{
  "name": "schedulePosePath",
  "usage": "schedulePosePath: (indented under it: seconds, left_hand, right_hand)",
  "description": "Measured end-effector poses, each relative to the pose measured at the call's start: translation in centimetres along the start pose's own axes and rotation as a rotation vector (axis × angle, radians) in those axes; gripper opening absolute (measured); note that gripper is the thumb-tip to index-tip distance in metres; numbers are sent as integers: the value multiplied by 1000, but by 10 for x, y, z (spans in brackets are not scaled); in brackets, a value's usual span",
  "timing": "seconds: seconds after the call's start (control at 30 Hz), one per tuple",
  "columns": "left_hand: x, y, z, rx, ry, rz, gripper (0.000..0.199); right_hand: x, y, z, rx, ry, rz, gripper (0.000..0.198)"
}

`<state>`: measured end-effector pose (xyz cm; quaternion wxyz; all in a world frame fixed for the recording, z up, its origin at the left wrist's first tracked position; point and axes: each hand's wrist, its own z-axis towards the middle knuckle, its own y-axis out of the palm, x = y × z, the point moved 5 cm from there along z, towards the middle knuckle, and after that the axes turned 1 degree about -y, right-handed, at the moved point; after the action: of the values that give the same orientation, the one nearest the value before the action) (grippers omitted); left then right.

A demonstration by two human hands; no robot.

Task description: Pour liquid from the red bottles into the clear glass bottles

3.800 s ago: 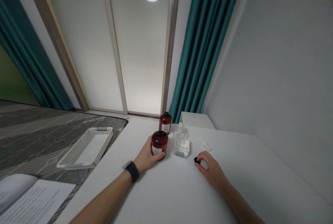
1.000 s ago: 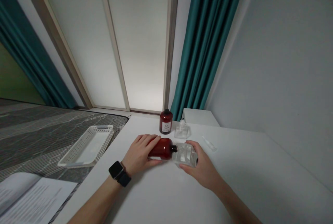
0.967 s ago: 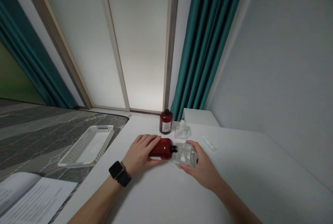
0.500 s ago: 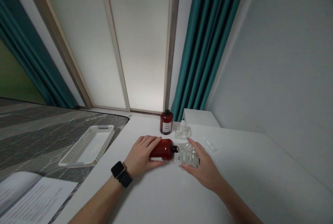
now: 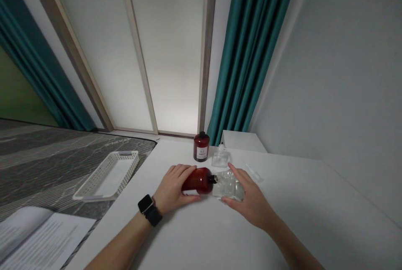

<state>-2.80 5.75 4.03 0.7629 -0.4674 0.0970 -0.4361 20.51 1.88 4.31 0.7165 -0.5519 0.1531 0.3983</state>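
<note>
dark red bottle (image 5: 199, 181) tipped sideways, black neck (image 5: 213, 179) pointing toward clear boxy bottle (image 5: 229, 185) just beside.

Red bottle (image 5: 201, 181), lower centre: base hidden by left hand (image 5: 174, 188). Clear container (image 5: 228, 185), lower centre: right end covered by right hand (image 5: 253, 201). Upright bottle (image 5: 201, 142), centre: finer lettering cannot be read. Book (image 5: 63, 234), lower left: cut off by frame edge.
</note>
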Motion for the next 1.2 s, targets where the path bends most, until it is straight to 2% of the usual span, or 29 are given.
schedulePosePath:
  seconds: [1.2]
  left_hand:
    - [1,8,-2,-12,-21,-59,75]
  right_hand:
    - [-13,-18,9,-133,-49,-144,84]
